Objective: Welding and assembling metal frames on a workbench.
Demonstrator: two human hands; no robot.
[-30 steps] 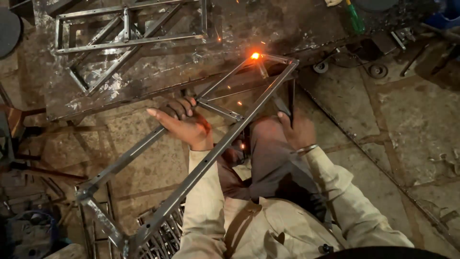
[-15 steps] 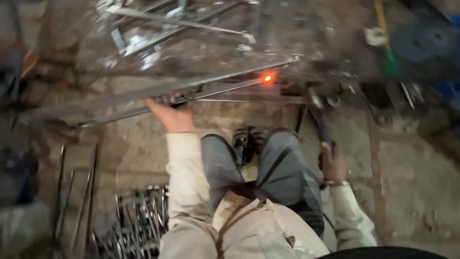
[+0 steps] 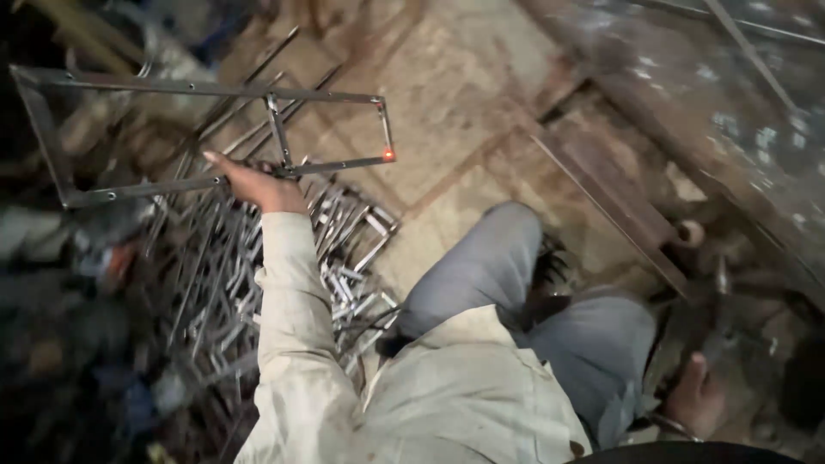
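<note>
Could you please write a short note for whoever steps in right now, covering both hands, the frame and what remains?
Left hand: grips the lower bar of the metal frame, held out over a pile of cut metal pieces.
Right hand: low by the right knee, empty as far as shows.
Done: one corner joint glows orange, freshly welded.
Left: the frame is not yet set down; other joints cannot be judged.
</note>
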